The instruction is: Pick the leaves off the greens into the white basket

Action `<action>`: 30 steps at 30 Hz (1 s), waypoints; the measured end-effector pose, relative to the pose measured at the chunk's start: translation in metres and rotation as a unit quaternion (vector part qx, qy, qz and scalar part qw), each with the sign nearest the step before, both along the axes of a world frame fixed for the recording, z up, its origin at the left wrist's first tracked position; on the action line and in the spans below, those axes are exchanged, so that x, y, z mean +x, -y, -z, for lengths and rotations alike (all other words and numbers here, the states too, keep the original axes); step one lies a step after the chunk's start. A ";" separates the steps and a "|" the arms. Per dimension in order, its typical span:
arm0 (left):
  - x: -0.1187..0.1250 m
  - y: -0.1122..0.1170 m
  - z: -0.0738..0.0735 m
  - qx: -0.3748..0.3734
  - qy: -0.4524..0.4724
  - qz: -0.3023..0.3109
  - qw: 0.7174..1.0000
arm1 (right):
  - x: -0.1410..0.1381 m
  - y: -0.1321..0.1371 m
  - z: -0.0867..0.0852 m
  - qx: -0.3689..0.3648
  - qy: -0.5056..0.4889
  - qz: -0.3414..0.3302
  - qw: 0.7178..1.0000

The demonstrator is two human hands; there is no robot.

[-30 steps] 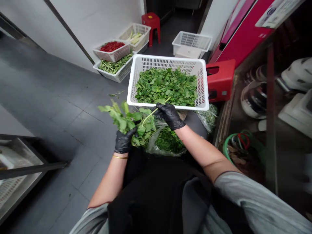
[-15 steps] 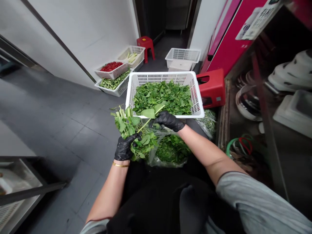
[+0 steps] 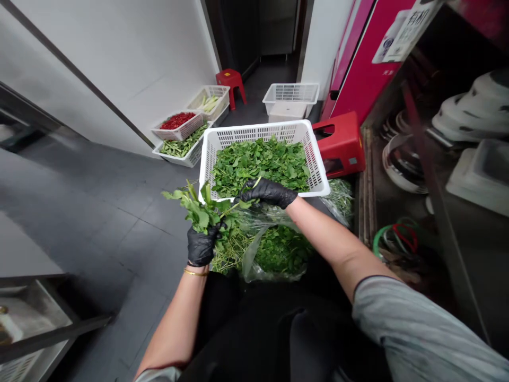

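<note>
My left hand (image 3: 202,246), in a black disposable glove, is closed around a bunch of leafy greens (image 3: 201,212), the leaves fanning out past my fingers toward the left. My right hand (image 3: 269,192), gloved the same, pinches a thin stem (image 3: 229,210) that runs from the bunch, just at the near rim of a white plastic basket (image 3: 207,164). The basket is heaped with picked green leaves (image 3: 258,164). Under my hands, a clear plastic bag (image 3: 254,265) holds more greens. A red plastic stool (image 3: 342,146) sits just beside the basket's right edge. Farther along the grey tile floor (image 3: 119,212), against the wall, smaller white baskets hold red chilies (image 3: 175,121) and green beans (image 3: 182,147), and steel bowls (image 3: 401,164) stand on a shelf to my right
</note>
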State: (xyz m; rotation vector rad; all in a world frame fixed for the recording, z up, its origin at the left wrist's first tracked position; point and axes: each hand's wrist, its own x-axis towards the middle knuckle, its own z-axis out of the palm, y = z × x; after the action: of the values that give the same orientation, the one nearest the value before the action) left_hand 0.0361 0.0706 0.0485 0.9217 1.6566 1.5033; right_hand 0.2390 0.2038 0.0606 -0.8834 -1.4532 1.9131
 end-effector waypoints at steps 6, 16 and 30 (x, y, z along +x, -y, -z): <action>-0.026 -0.019 -0.017 -0.076 -0.023 0.083 0.993 | 0.053 -0.011 -0.024 0.122 0.150 -0.161 0.968; -0.011 -0.026 0.001 -0.088 0.283 0.073 0.952 | 0.105 -0.096 0.011 0.298 0.173 0.183 0.921; 0.017 -0.029 0.024 -0.105 0.231 0.057 0.965 | -0.018 0.042 0.062 0.188 0.032 -0.078 0.979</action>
State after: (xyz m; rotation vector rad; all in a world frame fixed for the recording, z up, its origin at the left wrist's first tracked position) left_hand 0.0533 0.0997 0.0244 0.4930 1.3610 1.3103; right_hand 0.2207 0.1617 -0.0015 -0.6741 -1.8903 1.6448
